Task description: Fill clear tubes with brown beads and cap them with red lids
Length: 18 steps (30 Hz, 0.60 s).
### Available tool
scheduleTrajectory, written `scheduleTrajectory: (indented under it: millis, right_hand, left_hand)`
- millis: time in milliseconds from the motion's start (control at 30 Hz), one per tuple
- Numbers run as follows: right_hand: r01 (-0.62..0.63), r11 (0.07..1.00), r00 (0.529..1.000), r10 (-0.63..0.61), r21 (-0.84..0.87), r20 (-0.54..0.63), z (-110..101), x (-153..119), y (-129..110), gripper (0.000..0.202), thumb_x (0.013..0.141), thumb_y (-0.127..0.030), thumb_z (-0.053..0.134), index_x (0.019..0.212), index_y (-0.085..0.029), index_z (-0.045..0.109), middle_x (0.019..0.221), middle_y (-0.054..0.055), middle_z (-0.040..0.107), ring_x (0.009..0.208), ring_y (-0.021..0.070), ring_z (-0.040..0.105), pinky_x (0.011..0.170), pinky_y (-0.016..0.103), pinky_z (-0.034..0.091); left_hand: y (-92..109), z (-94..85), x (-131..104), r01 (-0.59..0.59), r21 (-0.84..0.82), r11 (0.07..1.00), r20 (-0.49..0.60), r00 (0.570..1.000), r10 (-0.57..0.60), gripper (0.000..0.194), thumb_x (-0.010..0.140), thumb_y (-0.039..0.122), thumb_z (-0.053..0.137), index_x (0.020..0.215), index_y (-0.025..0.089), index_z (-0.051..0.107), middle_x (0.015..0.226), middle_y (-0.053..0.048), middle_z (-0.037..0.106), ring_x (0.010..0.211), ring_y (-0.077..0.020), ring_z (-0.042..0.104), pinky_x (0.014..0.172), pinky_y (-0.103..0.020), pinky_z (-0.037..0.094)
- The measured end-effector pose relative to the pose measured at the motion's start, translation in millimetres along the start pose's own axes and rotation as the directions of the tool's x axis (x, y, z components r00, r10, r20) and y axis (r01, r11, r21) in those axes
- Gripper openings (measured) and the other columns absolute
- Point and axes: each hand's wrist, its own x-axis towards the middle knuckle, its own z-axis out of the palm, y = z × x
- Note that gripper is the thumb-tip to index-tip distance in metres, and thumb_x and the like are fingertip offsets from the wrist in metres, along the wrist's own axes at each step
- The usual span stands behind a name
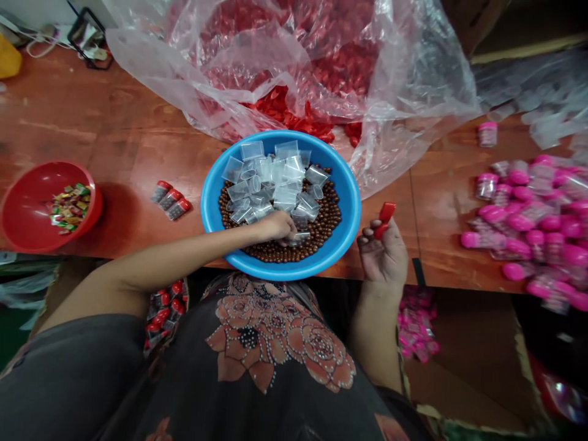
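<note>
In front of me stands a blue basin [209, 190] holding small brown balls [328, 229] with clear plastic cups [275, 177] heaped on top. My left hand [277, 226] reaches into its near side, fingers closed on a clear cup [301, 237] lying low among the balls. To the right of the basin, my right hand [384, 254] is raised palm up, a red plastic cap [388, 212] pinched between its fingers. It seems to have a flap standing open, though its exact shape is partly covered by the fingers.
Behind the basin lies a big clear bag [404, 122] of red caps [280, 107]. At left are three red-capped filled containers [171, 201] and a red bowl [22, 214] of wrapped sweets [70, 208]. Pink-capped containers [535, 220] pile up at right. Boxes with more containers sit below the table edge.
</note>
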Motion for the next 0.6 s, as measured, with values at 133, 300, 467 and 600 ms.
scheduleTrajectory:
  millis: [133, 300, 467, 600]
  right_hand:
    - [0.028, 0.995, 0.999, -0.025, -0.094, 0.029, 10.2, -8.8, -0.8, 0.033, 0.068, -0.032, 0.081, 0.099, -0.030, 0.070, 0.085, -0.005, 0.062, 0.071, 0.0060, 0.058, 0.061, 0.018, 0.052]
    - [0.053, 0.990, 0.998, -0.048, -0.127, 0.042, 19.8, -16.6, -2.2, 0.050, 0.066, -0.029, 0.082, 0.113, -0.039, 0.067, 0.084, -0.005, 0.064, 0.070, 0.0079, 0.058, 0.061, 0.021, 0.050]
    - [0.086, 0.976, 0.996, -0.077, -0.202, 0.050, 21.6, -19.2, -2.7, 0.042, 0.077, -0.051, 0.072, 0.118, -0.039, 0.065, 0.088, -0.002, 0.065, 0.069, 0.0105, 0.059, 0.060, 0.024, 0.049]
    - [0.110, 0.966, 0.994, -0.108, -0.233, 0.023, 23.9, -19.6, -0.5, 0.036, 0.083, -0.054, 0.065, 0.113, -0.036, 0.067, 0.085, -0.001, 0.064, 0.067, 0.0105, 0.058, 0.059, 0.024, 0.049]
  left_hand:
    - [-4.6, 4.0, 5.9, 0.026, -0.113, 0.993, 0.055, 0.998, -0.020, 0.011, 0.061, 0.007, 0.071, 0.071, 0.012, 0.069, 0.064, -0.001, 0.063, 0.066, -0.0142, 0.061, 0.080, -0.040, 0.054]
    - [-4.6, 4.7, 7.7, 0.075, -0.233, 0.969, 0.129, 0.991, -0.046, 0.021, 0.059, 0.002, 0.070, 0.078, 0.012, 0.067, 0.063, 0.002, 0.062, 0.070, -0.0139, 0.063, 0.085, -0.041, 0.055]
    - [-4.3, 5.7, 10.4, 0.097, -0.329, 0.939, 0.165, 0.985, -0.044, 0.025, 0.059, 0.000, 0.074, 0.079, 0.012, 0.065, 0.067, 0.001, 0.064, 0.074, -0.0133, 0.065, 0.085, -0.039, 0.055]
    - [-6.8, 9.6, 15.1, 0.100, -0.386, 0.917, 0.157, 0.987, -0.042, 0.025, 0.060, -0.001, 0.075, 0.081, 0.010, 0.065, 0.070, -0.001, 0.065, 0.076, -0.0143, 0.066, 0.082, -0.039, 0.056]
